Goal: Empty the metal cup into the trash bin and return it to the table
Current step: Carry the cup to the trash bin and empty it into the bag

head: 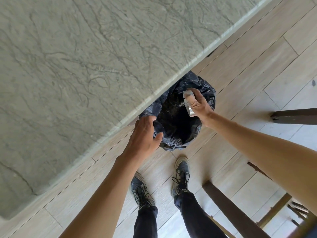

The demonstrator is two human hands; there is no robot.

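Observation:
My right hand (199, 104) grips a shiny metal cup (188, 100), tipped on its side over the trash bin (202, 86), which is lined with a dark crumpled bag. Small bits fall from the cup's mouth into the dark opening. My left hand (144, 134) rests on the bin's near-left rim, fingers spread over the bag edge. The bin stands on the floor, partly tucked under the edge of a grey stone table (85, 57).
The stone table fills the upper left, its edge running diagonally. Dark wooden chair legs (228, 203) stand at the lower right, and another dark leg (295, 115) at the right. My two feet in dark sneakers (181, 176) stand on pale wood-look floor just before the bin.

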